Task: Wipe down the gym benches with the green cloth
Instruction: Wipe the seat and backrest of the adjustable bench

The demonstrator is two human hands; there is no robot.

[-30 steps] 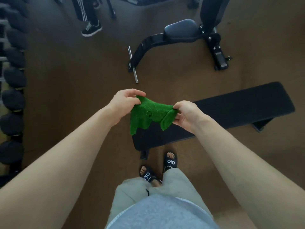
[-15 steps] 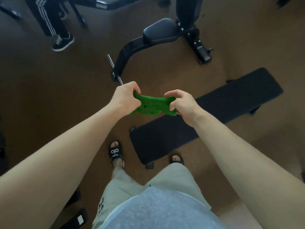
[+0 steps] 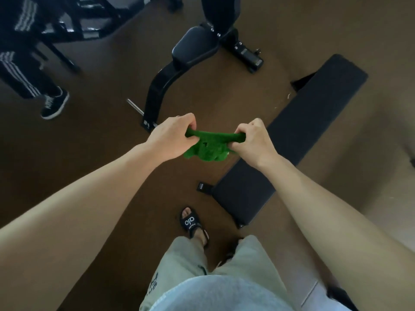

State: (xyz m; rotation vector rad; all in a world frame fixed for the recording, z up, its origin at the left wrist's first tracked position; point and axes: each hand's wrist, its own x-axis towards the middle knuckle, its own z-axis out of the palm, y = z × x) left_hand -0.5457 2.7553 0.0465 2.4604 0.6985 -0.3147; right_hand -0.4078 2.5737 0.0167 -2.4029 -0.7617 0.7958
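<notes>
Nearest the camera, grey shorts and a black slide sandal [image 3: 192, 223] are seen on the brown floor [image 3: 94, 142], just beside the near end of the flat bench [image 3: 287, 149]; that stance appears chosen so the pad can be reached along its length. Above the bench's near half, the green cloth [image 3: 207, 145] is held in the air, stretched between both hands and touching nothing else. One end is gripped by the curled fingers of the left hand [image 3: 171, 139], the other end is pinched by the closed fingers of the right hand [image 3: 252, 140]. The slack middle is bunched and hangs down, so the cloth is probably being spread or refolded into a usable pad before wiping is begun. Farther off, an adjustable bench [image 3: 195, 49] is parked on the floor, apparently awaiting its turn. At far left, another person's striped trousers and dark sneaker [image 3: 55, 104] are visible.
</notes>
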